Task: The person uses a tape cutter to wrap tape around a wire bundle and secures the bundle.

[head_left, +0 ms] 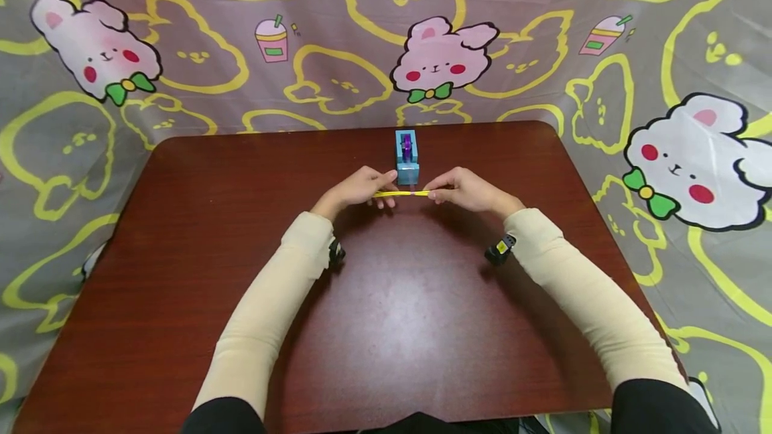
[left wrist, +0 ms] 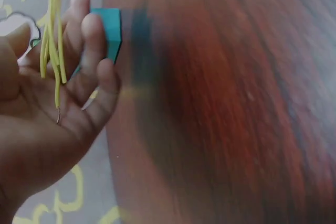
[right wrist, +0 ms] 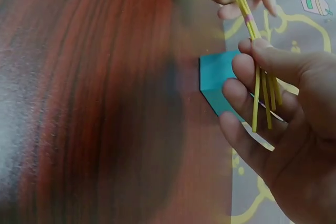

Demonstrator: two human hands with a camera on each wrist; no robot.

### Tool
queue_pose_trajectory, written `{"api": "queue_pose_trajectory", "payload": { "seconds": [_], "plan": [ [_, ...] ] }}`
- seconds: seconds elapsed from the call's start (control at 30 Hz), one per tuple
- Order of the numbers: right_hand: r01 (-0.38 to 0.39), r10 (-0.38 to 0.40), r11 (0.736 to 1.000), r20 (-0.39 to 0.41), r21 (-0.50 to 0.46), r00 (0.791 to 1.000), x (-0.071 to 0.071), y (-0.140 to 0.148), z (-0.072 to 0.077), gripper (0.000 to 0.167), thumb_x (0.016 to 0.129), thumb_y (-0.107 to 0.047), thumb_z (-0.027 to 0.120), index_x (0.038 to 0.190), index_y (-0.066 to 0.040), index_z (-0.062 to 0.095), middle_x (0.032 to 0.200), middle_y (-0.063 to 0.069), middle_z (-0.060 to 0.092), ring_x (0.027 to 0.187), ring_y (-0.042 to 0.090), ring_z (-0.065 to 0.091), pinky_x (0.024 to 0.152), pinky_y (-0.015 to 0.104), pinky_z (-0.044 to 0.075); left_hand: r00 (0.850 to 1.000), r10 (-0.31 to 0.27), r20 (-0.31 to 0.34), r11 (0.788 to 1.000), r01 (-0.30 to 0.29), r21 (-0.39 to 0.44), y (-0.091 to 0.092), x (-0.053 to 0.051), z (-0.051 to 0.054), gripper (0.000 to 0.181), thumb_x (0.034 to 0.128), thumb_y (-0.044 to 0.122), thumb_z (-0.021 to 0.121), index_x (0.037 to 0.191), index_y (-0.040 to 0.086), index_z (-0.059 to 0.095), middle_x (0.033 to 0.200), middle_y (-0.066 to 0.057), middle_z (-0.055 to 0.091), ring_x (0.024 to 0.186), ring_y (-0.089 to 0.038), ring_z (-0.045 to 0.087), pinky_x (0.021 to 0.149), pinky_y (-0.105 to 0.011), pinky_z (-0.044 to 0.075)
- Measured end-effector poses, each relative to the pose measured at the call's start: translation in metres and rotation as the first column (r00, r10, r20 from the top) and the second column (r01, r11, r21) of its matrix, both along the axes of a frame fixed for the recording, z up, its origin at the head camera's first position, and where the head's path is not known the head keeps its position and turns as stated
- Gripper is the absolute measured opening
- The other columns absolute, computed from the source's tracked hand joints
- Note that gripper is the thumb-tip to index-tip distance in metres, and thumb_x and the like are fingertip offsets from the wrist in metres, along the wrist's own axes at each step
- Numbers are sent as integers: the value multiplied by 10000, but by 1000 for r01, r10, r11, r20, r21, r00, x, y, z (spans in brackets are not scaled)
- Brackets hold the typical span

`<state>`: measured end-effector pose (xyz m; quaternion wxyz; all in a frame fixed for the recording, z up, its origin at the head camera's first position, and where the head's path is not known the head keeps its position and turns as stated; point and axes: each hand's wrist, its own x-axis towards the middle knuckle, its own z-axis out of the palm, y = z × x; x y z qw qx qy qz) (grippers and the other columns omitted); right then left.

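Note:
My right hand (head_left: 470, 190) pinches a bundle of thin yellow wires (right wrist: 255, 85) between thumb and forefinger, its other fingers loosely bent. A purple-pink band (right wrist: 248, 19) circles the bundle near its middle. The bundle's far ends reach across my left hand (head_left: 360, 187), which is palm inward with fingers spread and thumb apart; I see no grip there. One wire (left wrist: 57, 116) shows a bare, bent metal tip in the left wrist view. Just beyond the bundle stands a blue tape dispenser (head_left: 408, 175) with a purple roll (head_left: 407, 146). A short pinkish bit (head_left: 413, 187) shows between dispenser and bundle.
The dark reddish-brown tabletop (head_left: 416, 327) lies under both arms. Behind it and along the sides hangs a patterned cloth (head_left: 338, 32) with cartoon rabbits. Small black devices (head_left: 499, 250) sit at both wrists, below cream sleeves.

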<state>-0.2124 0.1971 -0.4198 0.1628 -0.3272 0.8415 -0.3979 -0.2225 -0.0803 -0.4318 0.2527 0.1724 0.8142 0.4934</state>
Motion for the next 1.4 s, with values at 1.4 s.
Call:
{"api": "queue_pose_trajectory", "payload": {
  "seconds": [1.4],
  "plan": [
    [222, -223, 975, 79, 28, 972, -24, -14, -6, 405, 1042, -362, 563, 1047, -11, 763, 981, 158, 720, 859, 235, 600, 780, 385, 483, 989, 70, -133, 996, -62, 62, -4, 9, 0, 208, 950, 96, 709, 1065, -71, 754, 852, -241, 721, 782, -388, 646, 668, -396, 514]
  ]
}}
